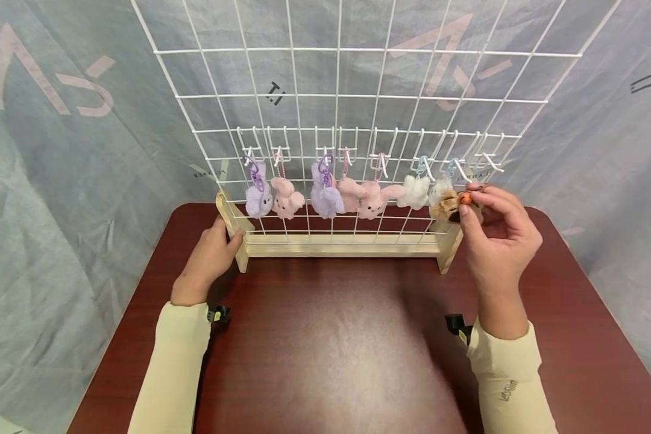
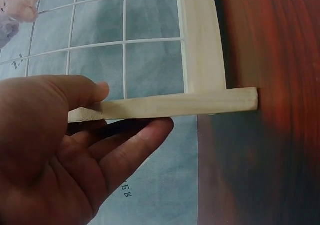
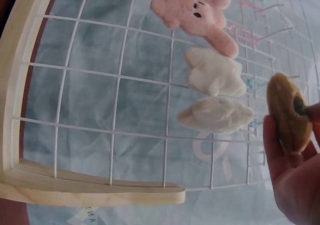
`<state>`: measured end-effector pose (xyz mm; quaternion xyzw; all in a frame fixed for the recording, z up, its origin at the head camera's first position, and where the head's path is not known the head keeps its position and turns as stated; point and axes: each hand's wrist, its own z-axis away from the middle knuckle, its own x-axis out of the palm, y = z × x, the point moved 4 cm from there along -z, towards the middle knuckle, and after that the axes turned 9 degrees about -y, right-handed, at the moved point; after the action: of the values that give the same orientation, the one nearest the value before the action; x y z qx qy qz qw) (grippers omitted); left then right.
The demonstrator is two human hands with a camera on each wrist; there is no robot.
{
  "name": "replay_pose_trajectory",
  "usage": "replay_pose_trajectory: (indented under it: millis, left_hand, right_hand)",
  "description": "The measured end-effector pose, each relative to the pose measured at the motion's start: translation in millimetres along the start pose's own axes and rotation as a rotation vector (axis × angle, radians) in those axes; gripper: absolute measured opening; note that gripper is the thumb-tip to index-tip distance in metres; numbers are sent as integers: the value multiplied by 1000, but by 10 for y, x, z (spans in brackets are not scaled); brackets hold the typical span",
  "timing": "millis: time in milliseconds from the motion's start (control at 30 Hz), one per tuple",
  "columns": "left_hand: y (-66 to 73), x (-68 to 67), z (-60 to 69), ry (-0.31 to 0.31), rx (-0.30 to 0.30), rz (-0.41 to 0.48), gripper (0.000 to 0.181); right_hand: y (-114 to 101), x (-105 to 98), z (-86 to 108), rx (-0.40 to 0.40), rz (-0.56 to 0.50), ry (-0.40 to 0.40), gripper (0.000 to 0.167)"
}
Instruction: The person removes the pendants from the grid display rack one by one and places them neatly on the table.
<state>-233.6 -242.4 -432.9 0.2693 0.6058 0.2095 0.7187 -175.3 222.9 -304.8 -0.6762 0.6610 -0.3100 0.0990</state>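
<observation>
My left hand (image 1: 208, 256) grips the upright end of the rack's left wooden foot (image 1: 230, 223), thumb on one side and fingers on the other in the left wrist view. Over at the right end, my right hand (image 1: 501, 232) pinches a small brown plush charm (image 3: 286, 117) with an orange piece (image 1: 465, 198) at the fingertips. The charm is in front of the rightmost hook (image 1: 488, 161); whether its loop touches the hook I cannot tell. Beside it hang two white plush charms (image 1: 415, 191), partly overlapped by the brown one in the head view.
The white wire grid (image 1: 339, 95) stands on a wooden base bar (image 1: 342, 246) upon a dark red table (image 1: 331, 337). Purple plush charms (image 1: 258, 201) and pink plush charms (image 1: 377, 201) hang from other hooks. Grey printed cloth (image 1: 49, 181) surrounds the table.
</observation>
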Motion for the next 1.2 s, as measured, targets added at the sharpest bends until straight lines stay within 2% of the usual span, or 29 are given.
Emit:
replay_pose_trajectory:
  millis: [167, 300, 367, 500, 600, 700, 833, 1000, 1200]
  left_hand:
    - [-10, 0, -2, 3, -2, 0, 53]
    - [1, -16, -28, 7, 4, 5, 54]
    - [4, -19, -32, 5, 4, 6, 55]
    - [-10, -15, -18, 7, 3, 1, 53]
    - [-22, -9, -7, 17, 5, -4, 52]
    - [-24, 4, -5, 22, 11, -5, 51]
    - [-24, -1, -20, 26, 11, -12, 50]
    - [-25, -3, -23, 13, -7, -9, 50]
    - [-11, 1, -23, -4, -15, -3, 52]
  right_hand:
    - [97, -56, 25, 106, -6, -81, 26]
    - [136, -84, 16, 175, -9, -140, 47]
    - [145, -95, 12, 199, 34, -179, 53]
    - [174, -140, 24, 292, 150, -296, 41]
    - [231, -199, 42, 418, 269, -408, 26]
    - [313, -270, 62, 535, 404, -528, 20]
    - [465, -337, 83, 642, 550, -677, 17]
    - [667, -401, 162, 775, 626, -833, 18]
    - [840, -473, 289, 871, 651, -994, 16]
